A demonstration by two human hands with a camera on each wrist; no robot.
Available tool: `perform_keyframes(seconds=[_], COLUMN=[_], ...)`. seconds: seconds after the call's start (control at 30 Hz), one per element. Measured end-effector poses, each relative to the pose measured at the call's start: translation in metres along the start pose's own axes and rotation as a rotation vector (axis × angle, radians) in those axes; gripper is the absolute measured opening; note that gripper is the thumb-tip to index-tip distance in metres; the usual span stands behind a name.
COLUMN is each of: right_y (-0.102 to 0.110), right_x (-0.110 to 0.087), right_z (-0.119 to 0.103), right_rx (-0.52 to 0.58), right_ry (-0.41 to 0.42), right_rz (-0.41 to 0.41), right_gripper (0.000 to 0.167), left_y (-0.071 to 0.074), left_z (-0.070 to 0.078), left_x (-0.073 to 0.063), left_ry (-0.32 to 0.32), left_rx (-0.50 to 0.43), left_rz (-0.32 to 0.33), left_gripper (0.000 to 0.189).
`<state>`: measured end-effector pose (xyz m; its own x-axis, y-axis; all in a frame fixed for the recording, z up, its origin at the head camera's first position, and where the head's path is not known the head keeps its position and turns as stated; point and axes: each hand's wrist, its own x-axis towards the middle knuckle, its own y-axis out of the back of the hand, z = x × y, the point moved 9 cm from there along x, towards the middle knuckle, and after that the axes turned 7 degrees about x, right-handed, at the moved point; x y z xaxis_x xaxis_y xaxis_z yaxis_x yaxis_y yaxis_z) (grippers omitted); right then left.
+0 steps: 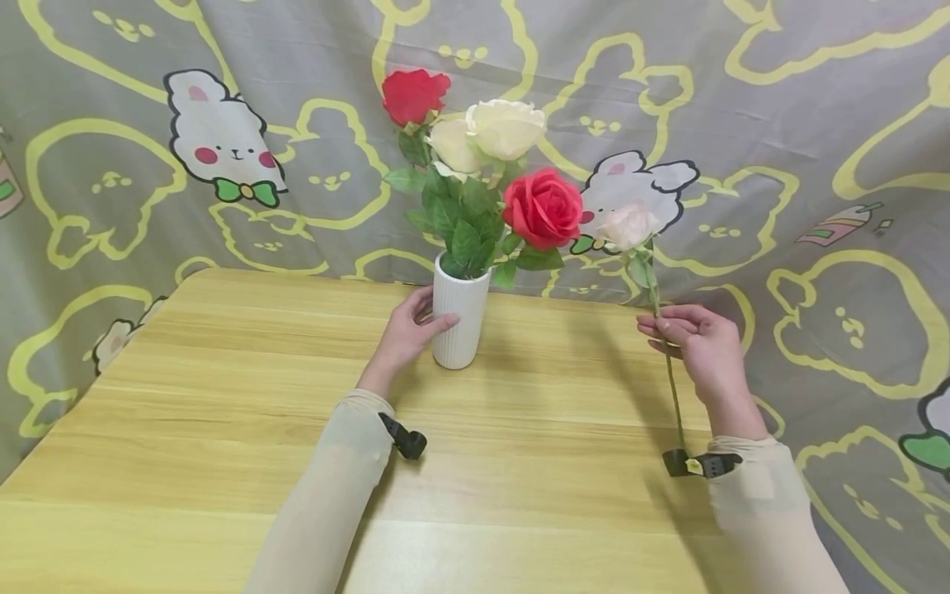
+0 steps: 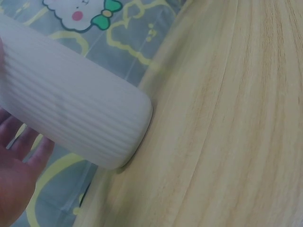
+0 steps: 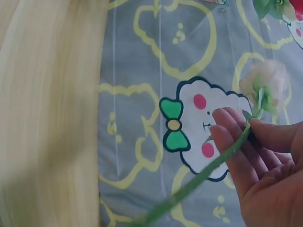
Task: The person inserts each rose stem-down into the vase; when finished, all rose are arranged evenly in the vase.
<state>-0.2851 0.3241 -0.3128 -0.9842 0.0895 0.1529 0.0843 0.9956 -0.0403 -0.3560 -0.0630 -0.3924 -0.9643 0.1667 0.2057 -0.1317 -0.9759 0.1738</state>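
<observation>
Wood-grain worktop: your left hand curls round a ribbed vase, likely steadying it; your right hand pinches a pale-pink rose's stem, perhaps sparing petals.

No lettering, label or number is legible.

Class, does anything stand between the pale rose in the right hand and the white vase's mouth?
Yes, partly: the lower red rose and its leaves lean out from the white vase toward the pale rose, and green foliage crowds the mouth. Lower down, nothing visible stands between the right hand and the vase.
</observation>
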Motion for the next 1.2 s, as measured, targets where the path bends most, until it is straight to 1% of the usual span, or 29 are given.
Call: perform_keyframes(seconds=[0.17, 0.3, 0.53, 0.73, 0.93, 1.2], right_y=[-0.012, -0.018, -0.023, -0.030, -0.047, -0.075], right_x=[-0.003, -0.006, -0.009, -0.011, -0.016, -0.026], right_z=[-0.008, -0.016, -0.026, -0.034, -0.046, -0.065], right_rx=[0.089, 0.144, 0.119, 0.120, 0.196, 0.278], right_ry=[0.058, 0.112, 0.168, 0.213, 0.267, 0.338], right_rz=[-0.037, -0.036, 0.034, 0.055, 0.020, -0.062], right_gripper=[0.017, 0.017, 0.017, 0.015, 0.010, 0.011], left_y=[0.000, 0.000, -0.001, -0.001, -0.001, -0.001], left_z=[-0.001, 0.000, 0.000, 0.000, 0.000, 0.000], left_x=[0.000, -0.001, -0.001, 0.000, -0.001, 0.000], left_ry=[0.004, -0.002, -0.003, -0.007, -0.016, -0.029], left_rx=[0.001, -0.002, 0.002, 0.006, 0.004, -0.001], left_rz=[0.003, 0.006, 0.003, 0.009, 0.010, 0.014], left_gripper=[0.066, 0.065, 0.066, 0.065, 0.064, 0.064])
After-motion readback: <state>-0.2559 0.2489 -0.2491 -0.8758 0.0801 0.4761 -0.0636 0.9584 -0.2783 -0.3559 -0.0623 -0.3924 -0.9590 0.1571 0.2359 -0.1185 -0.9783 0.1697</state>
